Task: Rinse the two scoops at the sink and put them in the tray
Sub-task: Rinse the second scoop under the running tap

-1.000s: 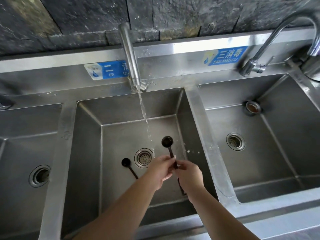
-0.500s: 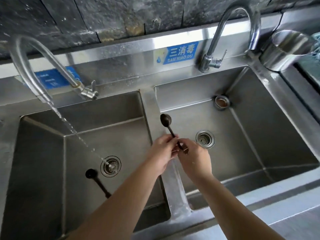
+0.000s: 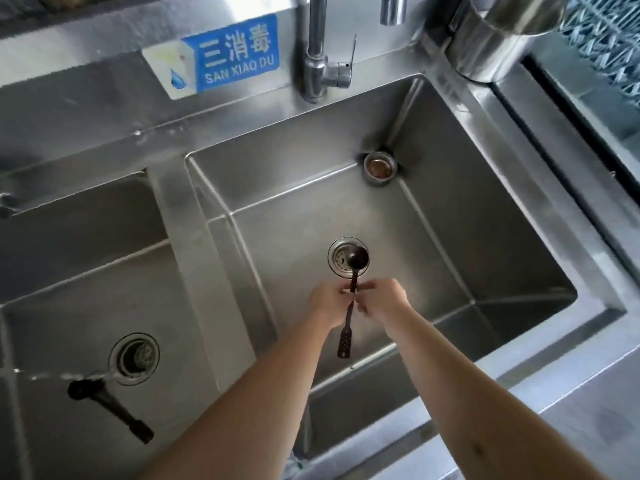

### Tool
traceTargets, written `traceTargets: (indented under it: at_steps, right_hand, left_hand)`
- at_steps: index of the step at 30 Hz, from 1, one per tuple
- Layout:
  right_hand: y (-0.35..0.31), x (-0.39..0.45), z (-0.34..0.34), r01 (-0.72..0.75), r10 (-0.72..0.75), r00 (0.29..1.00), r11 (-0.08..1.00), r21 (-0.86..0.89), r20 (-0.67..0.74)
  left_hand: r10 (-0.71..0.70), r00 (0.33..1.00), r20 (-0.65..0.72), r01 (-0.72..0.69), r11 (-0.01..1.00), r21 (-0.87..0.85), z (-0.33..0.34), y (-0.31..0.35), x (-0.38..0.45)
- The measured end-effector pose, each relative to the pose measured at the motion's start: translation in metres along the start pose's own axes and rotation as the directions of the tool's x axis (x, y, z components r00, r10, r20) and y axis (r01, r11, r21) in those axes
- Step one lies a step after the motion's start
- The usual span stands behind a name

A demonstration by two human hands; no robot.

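Both hands meet over the right basin (image 3: 450, 237), just this side of its drain strainer (image 3: 341, 259). The left hand (image 3: 329, 304) and right hand (image 3: 382, 301) each pinch the mid-handle of a dark scoop (image 3: 351, 292) with curled fingertips; its bowl points away, overlapping the strainer, and its perforated handle end hangs toward the viewer. The second scoop (image 3: 107, 408) lies on the floor of the neighbouring basin (image 3: 69, 289), left of the strainer's basin, beside that basin's own drain (image 3: 134, 358), where a water stream (image 3: 62, 376) lands. Behind the right basin, a blue label (image 3: 221, 55) reads "三消毒 SAN XIAO DU", next to a tap (image 3: 317, 60).
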State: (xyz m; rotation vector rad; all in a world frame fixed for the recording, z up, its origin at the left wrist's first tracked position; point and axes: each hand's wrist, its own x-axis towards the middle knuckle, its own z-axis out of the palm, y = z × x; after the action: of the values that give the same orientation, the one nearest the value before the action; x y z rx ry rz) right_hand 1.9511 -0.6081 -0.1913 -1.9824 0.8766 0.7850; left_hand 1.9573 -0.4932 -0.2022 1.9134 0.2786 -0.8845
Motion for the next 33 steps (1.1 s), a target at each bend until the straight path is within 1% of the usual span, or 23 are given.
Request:
traceTargets:
  at_steps: [1, 2, 4, 6, 9, 11, 14, 17, 20, 22, 24, 25, 27, 28, 30, 32, 33]
  right_hand:
    - [0.007, 0.014, 0.005, -0.094, 0.087, 0.995, 0.984, 0.151, 0.049]
    - [0.015, 0.026, 0.01, -0.166, 0.147, 0.985, 0.951, 0.262, 0.091]
    - [0.03, 0.045, 0.022, -0.239, 0.197, 0.968, 0.918, 0.317, 0.158]
    - [0.041, 0.06, 0.033, -0.282, 0.227, 0.954, 0.904, 0.321, 0.197]
    - [0.054, 0.082, 0.051, -0.314, 0.262, 0.943, 0.903, 0.293, 0.205]
    - [0.059, 0.092, 0.061, -0.341, 0.291, 0.935, 0.895, 0.288, 0.203]
    - [0.067, 0.103, 0.069, -0.383, 0.342, 0.921, 0.882, 0.274, 0.186]
    - [0.072, 0.107, 0.071, -0.38, 0.359, 0.923, 0.906, 0.186, 0.14]
    - [0.076, 0.101, 0.069, -0.35, 0.342, 0.936, 0.931, 0.108, 0.087]
    - [0.067, 0.091, 0.061, -0.322, 0.319, 0.946, 0.944, 0.067, 0.048]
    - [0.049, 0.076, 0.05, -0.223, 0.225, 0.974, 0.973, -0.063, 0.02]
    - [0.037, 0.068, 0.044, -0.153, 0.151, 0.988, 0.982, -0.109, -0.027]
    - [0.006, 0.043, 0.035, -0.007, -0.005, 0.991, 0.996, -0.091, -0.131]
    - [-0.01, 0.028, 0.034, 0.075, -0.091, 0.981, 0.993, -0.095, -0.172]
    - [-0.043, -0.005, 0.037, 0.228, -0.256, 0.948, 0.961, -0.157, -0.19]
    - [-0.074, -0.041, 0.048, 0.4, -0.443, 0.881, 0.884, -0.241, -0.164]
    - [-0.087, -0.06, 0.057, 0.473, -0.523, 0.842, 0.834, -0.283, -0.134]
  left_hand:
    - [-0.001, 1.0, 0.009, 0.001, 0.999, 0.054, 0.006, -0.007, 0.009]
    - [-0.007, 1.0, 0.014, 0.005, 0.995, 0.102, 0.011, -0.015, 0.018]
    - [-0.027, 1.0, 0.004, 0.026, 0.981, 0.192, 0.02, -0.031, 0.034]
    - [-0.048, 0.999, -0.02, 0.051, 0.969, 0.242, 0.027, -0.045, 0.048]
    - [-0.085, 0.993, -0.087, 0.11, 0.934, 0.34, 0.035, -0.063, 0.064]
    - [-0.099, 0.99, -0.104, 0.132, 0.91, 0.393, 0.04, -0.074, 0.072]
    - [-0.129, 0.987, -0.098, 0.158, 0.903, 0.4, 0.048, -0.088, 0.08]
    - [-0.148, 0.985, -0.087, 0.17, 0.9, 0.402, 0.053, -0.096, 0.084]
    - [-0.159, 0.985, -0.069, 0.173, 0.898, 0.405, 0.054, -0.094, 0.084]
    - [-0.177, 0.979, -0.099, 0.202, 0.892, 0.405, 0.047, -0.084, 0.08]
    - [-0.146, 0.979, -0.14, 0.191, 0.895, 0.404, 0.033, -0.066, 0.068]
    - [-0.105, 0.984, -0.145, 0.155, 0.903, 0.4, 0.025, -0.054, 0.059]
    - [0.025, 0.987, -0.158, 0.04, 0.918, 0.394, 0.001, -0.027, 0.035]
    - [0.106, 0.976, -0.188, -0.024, 0.919, 0.393, -0.015, -0.015, 0.021]
    - [0.287, 0.919, -0.269, -0.157, 0.896, 0.416, -0.052, -0.002, -0.011]
    - [0.448, 0.823, -0.35, -0.257, 0.842, 0.474, -0.096, -0.004, -0.045]
    - [0.497, 0.778, -0.384, -0.275, 0.819, 0.503, -0.118, -0.01, -0.061]
